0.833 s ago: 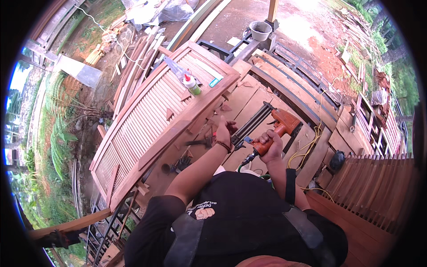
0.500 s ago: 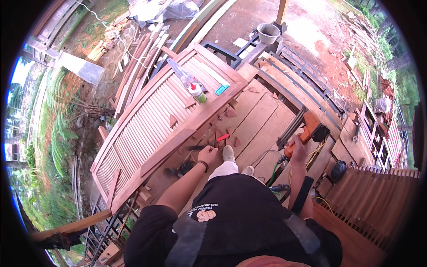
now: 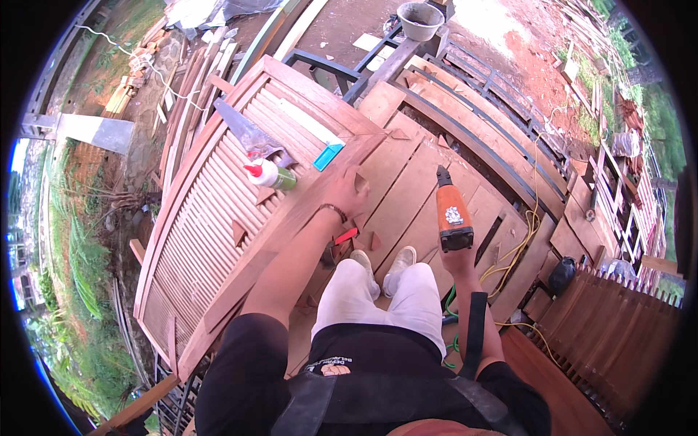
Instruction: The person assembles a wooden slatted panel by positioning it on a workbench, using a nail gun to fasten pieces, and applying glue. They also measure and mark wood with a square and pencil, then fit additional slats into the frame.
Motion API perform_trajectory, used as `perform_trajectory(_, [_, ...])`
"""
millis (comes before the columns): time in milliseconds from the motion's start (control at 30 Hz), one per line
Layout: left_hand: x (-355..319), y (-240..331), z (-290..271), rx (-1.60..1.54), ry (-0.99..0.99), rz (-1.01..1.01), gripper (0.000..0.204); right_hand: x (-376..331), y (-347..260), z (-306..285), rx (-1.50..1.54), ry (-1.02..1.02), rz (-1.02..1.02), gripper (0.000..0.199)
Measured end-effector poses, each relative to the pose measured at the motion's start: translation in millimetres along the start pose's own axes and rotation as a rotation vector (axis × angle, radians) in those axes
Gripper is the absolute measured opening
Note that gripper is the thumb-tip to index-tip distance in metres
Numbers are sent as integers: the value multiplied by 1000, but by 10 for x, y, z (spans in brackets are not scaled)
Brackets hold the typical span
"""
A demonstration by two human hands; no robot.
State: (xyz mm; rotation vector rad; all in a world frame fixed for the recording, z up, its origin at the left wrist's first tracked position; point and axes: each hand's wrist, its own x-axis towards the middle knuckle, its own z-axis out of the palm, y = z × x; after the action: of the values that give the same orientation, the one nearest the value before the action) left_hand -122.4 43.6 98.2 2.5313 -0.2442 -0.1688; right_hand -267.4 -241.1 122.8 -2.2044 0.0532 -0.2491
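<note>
My left hand [image 3: 346, 195] is at the near edge of a slatted wooden panel [image 3: 240, 287], its fingers closed on what looks like a small triangular wood piece [image 3: 360, 183]. In my right hand [image 3: 458, 263] is an orange nail gun [image 3: 454, 207], held over the plank floor with its nose pointing away from me. A glue bottle [image 3: 273, 174] with a red cap lies on the panel beside a handsaw [image 3: 251, 132]. A turquoise box-like item [image 3: 329, 155] sits near the panel's corner. Several wood triangles lie on the slats, one of them [image 3: 238, 232] near the middle.
A red-handled item [image 3: 346, 236] lies on the planks [image 3: 407, 182] by my feet. Yellow cable [image 3: 520, 254] and green hose run along my right. A grey bucket [image 3: 420, 22] stands beyond the planks. Another slatted panel [image 3: 582, 334] lies at right.
My left hand has risen from the floor area by my feet to the panel's edge. The nail gun has swung left and turned to point forward. My view has shifted.
</note>
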Motion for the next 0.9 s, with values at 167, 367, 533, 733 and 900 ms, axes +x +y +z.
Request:
perform_trajectory(167, [1483, -527, 115, 175, 288, 262, 33, 108, 725, 727, 107, -27, 24, 18])
perform_trajectory(367, [2616, -1050, -83, 665, 160, 127, 37, 169, 1606, 1345, 36, 153, -195, 21])
perform_trajectory(533, [2845, -1198, -71, 599, 202, 115, 44, 123, 1959, 1413, -234, 186, -301, 18])
perform_trajectory(733, [2665, -1415, -103, 482, 403, 160, 44, -68, 1865, 1322, -320, 231, -267, 17])
perform_trajectory(900, [2683, -1208, -13, 421, 453, 69, 45, -93, 2047, 1290, -409, 367, -168, 18])
